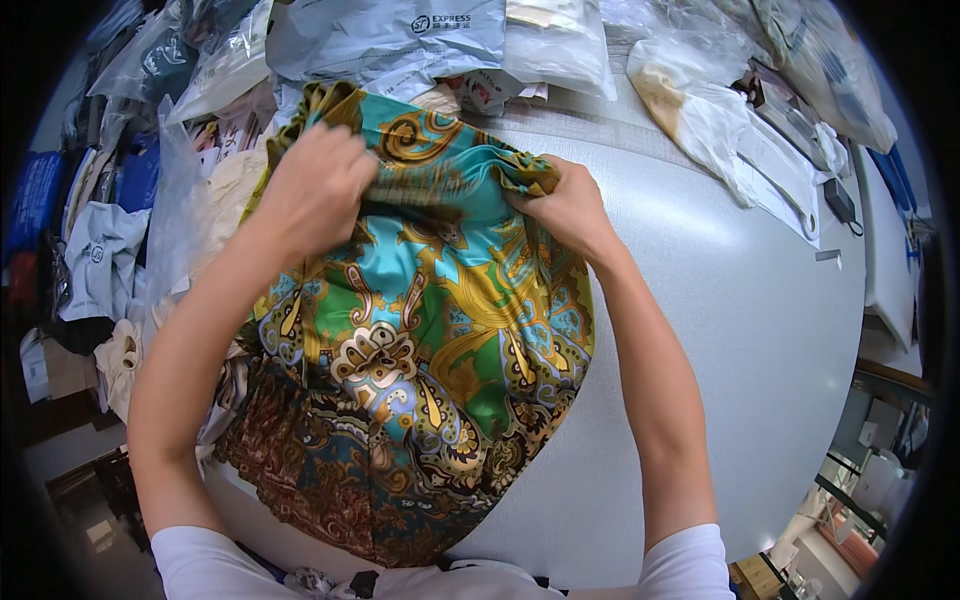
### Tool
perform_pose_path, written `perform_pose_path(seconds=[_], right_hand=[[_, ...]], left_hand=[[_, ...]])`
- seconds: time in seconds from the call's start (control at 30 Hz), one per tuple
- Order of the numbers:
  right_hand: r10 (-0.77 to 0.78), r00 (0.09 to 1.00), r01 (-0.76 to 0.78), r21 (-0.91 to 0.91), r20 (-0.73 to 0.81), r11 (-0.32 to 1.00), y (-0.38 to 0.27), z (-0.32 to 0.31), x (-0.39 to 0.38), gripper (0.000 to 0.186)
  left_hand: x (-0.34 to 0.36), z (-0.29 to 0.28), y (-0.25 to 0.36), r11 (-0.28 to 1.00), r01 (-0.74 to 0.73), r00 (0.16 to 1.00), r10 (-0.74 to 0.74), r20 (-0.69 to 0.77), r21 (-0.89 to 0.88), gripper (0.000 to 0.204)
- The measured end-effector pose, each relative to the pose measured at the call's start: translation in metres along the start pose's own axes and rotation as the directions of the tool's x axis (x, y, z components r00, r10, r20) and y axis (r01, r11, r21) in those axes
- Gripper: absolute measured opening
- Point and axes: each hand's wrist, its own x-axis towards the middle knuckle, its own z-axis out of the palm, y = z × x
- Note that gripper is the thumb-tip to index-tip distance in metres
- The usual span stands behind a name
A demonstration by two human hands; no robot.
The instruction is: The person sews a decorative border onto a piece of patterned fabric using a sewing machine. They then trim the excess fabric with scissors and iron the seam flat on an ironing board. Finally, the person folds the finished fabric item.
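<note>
A shiny patterned garment in turquoise, green, gold and brown is spread over the table toward me, its exact kind not plain. My left hand, a little blurred, is closed on the gathered upper left edge. At the upper right edge my right hand pinches a bunched fold between thumb and fingers. Between both hands the fabric is drawn up in blurred creases. Darker brown paisley cloth makes up the lower part, which hangs at the table's near edge.
The pale grey table extends to the right. Grey plastic mailing bags lie along the back. Clear plastic bags and a small black object are at the far right. Bagged and folded cloth crowds the left side.
</note>
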Motion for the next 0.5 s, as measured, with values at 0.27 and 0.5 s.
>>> perform_pose_path(seconds=[0.27, 0.5], right_hand=[[-0.205, 0.973, 0.186, -0.163, -0.11, 0.969, -0.016, 0.003, -0.031, 0.039], [-0.651, 0.755, 0.44, -0.672, -0.082, 0.595, -0.047, 0.011, -0.053, 0.033]], left_hand=[[-0.061, -0.017, 0.054, 0.964, 0.261, 0.963, -0.256, 0.085, -0.051, 0.029], [-0.059, -0.013, 0.034, 0.904, 0.366, 0.912, -0.302, 0.28, -0.219, 0.037]])
